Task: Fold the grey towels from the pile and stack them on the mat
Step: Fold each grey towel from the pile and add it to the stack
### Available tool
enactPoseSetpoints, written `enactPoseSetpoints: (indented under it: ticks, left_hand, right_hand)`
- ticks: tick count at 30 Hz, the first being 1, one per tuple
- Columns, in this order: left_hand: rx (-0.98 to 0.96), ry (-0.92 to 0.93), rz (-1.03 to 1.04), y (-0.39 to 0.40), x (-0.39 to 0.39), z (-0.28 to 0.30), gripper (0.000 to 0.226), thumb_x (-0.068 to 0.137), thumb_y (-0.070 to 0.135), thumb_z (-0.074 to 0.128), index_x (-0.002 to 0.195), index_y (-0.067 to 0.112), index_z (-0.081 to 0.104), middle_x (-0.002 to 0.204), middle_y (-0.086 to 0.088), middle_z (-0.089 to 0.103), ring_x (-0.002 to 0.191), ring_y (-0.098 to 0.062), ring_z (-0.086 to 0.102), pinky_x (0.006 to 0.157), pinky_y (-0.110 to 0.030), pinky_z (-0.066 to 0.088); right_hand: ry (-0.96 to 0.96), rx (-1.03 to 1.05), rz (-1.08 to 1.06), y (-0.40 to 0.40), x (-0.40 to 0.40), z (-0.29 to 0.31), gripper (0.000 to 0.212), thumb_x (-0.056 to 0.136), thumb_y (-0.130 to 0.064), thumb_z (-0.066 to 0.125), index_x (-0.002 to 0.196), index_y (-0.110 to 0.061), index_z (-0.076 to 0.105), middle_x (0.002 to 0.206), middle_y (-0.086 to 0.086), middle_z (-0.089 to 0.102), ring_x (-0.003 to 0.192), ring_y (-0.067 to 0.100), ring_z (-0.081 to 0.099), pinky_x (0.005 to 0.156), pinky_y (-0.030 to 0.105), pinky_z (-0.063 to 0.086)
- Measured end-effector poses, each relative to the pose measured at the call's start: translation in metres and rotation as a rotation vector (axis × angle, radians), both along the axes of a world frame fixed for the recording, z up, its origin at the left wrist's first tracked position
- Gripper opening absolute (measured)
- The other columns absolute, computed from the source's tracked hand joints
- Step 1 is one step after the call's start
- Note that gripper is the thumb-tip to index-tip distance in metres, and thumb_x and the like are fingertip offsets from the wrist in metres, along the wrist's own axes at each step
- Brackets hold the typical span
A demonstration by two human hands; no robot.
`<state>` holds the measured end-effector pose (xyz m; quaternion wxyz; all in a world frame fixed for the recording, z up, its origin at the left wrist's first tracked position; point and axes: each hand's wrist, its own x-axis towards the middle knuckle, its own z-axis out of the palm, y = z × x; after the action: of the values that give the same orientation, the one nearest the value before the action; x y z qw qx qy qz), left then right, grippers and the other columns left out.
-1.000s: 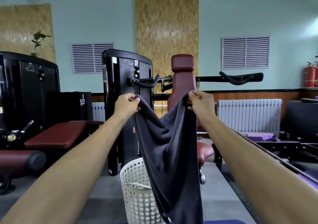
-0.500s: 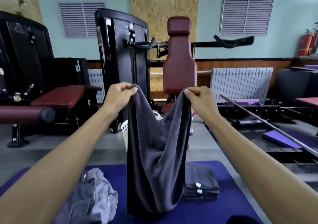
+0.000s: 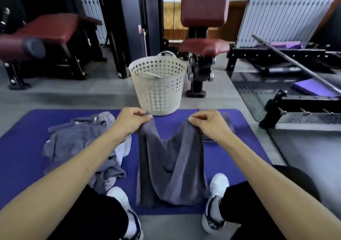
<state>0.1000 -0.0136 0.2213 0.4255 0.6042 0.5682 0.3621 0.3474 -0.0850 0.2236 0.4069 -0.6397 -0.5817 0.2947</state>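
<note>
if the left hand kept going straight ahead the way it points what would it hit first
Most likely the white basket, standing just beyond the left hand at the mat's far edge. Depth is hard to judge, so it might pass its left side.

Both arms stretched out forward, side by side. Left hand [image 3: 131, 120] and right hand [image 3: 207, 122] are level with each other, fingers curled, each pinching a top corner of the towel [image 3: 170, 166] between thumb and forefinger.

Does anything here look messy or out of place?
Only the loose grey towels, crumpled in a heap on the mat's left side. The towel pinched by both hands sags in the middle; the basket stands upright.
</note>
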Motion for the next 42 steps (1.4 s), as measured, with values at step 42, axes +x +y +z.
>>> enactPoseSetpoints:
  ticks: [42]
  left_hand:
    - [-0.343,0.229,-0.317,0.281,-0.046,-0.394,0.027,0.084,0.016,0.076,0.066,0.01,0.057,0.061,0.004,0.058,0.056,-0.009,0.047,0.06,-0.018,0.039]
  right_hand:
    - [-0.176,-0.344,0.396,0.305,-0.046,-0.424,0.004,0.091,-0.02,0.067,0.09,-0.022,0.07,0.113,-0.015,0.063,0.117,0.014,0.05,0.104,0.032,0.038]
